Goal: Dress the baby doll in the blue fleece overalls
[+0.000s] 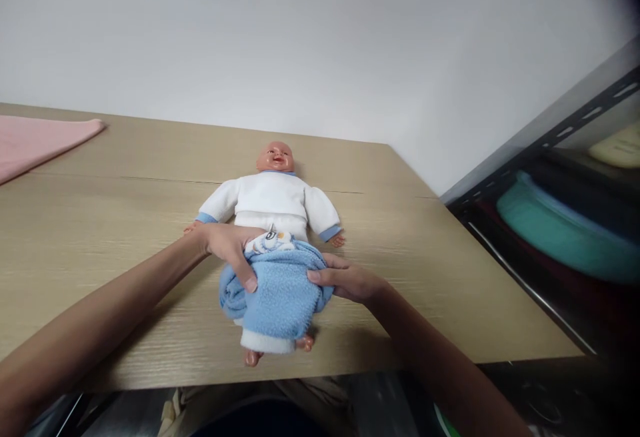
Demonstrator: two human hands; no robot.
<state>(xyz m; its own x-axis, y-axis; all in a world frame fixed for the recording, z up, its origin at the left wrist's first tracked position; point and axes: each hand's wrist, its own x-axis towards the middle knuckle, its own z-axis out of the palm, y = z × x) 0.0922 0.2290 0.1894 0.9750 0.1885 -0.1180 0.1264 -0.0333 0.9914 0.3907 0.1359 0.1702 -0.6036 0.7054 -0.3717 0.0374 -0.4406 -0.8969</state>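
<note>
A baby doll (pixel 277 157) lies on its back, head toward the wall, wearing a white top (pixel 273 196) with blue cuffs. Over its lower body is a bunched blue fleece garment (pixel 285 297) with a white band at its lower end and a cartoon print at its upper part. My left hand (pixel 233 250) grips the garment's upper left, thumb on the front and fingers tucked behind. At its right edge, my right hand (pixel 353 278) pinches the cloth between thumb and fingers. Both of the doll's feet poke out below; its legs are mostly hidden.
The wooden table (pixel 400 304) carries the doll, its near edge just below the feet. A pink cloth (pixel 43 140) lies at the far left. To the right stands a dark metal rack (pixel 530 147) holding a teal basin-like item (pixel 560 230). A wall closes off the back.
</note>
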